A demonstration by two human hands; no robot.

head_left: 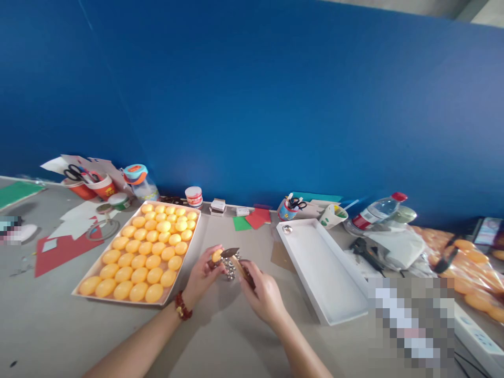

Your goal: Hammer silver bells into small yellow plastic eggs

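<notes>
My left hand (205,269) is closed on a small orange round piece (217,255), pinched between thumb and fingers; the fingers partly cover it. In my right hand (263,293) is a small hammer (239,265) with a pale handle and a dark, pointed head, which reaches close to the orange piece. Whether they touch I cannot tell. Below and between my hands lies a heap of small shiny metal pieces (230,273), partly hidden. To the left stands a shallow box (167,299) holding rows of orange balls (138,275).
A white tray (328,275) on the right has a small silvery object (287,229) at its far end. Cups with scissors, a bottle (376,211), a jar (193,197) and coloured paper line the blue wall. Bagged orange balls (476,273) and a power strip (480,336) lie far right.
</notes>
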